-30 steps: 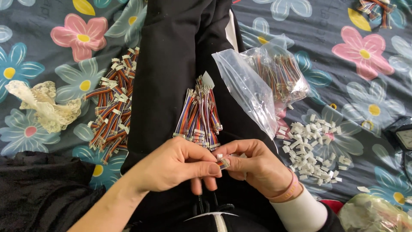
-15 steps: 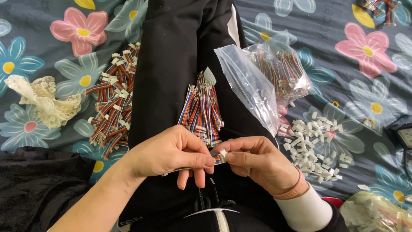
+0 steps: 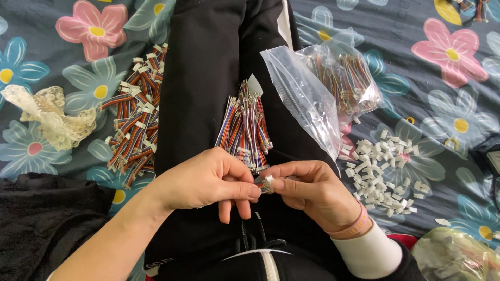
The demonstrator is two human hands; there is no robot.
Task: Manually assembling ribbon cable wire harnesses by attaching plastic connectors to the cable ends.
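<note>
From my remote seat, starting at the left edge: a scrap of cream lace (image 3: pixel 49 117) on the flowered bedcover (image 3: pixel 78 67), then a loose heap of finished ribbon cables (image 3: pixel 133 132) beside the black trouser leg. My left hand (image 3: pixel 205 179) is curled, thumb and forefinger pinched on a small white connector (image 3: pixel 264 184); the right hand (image 3: pixel 312 192) pinches it from the other side, fingertips nearly meeting. The piece is mostly covered, so I cannot make out its wires. Above it a bundle of rainbow cables (image 3: pixel 245 127) lies on the lap. Further right, a clear plastic bag (image 3: pixel 323 88) holds more cables, and white housings (image 3: pixel 383 169) lie scattered. A crinkled bag (image 3: pixel 458 257) is cut off at the corner.
</note>
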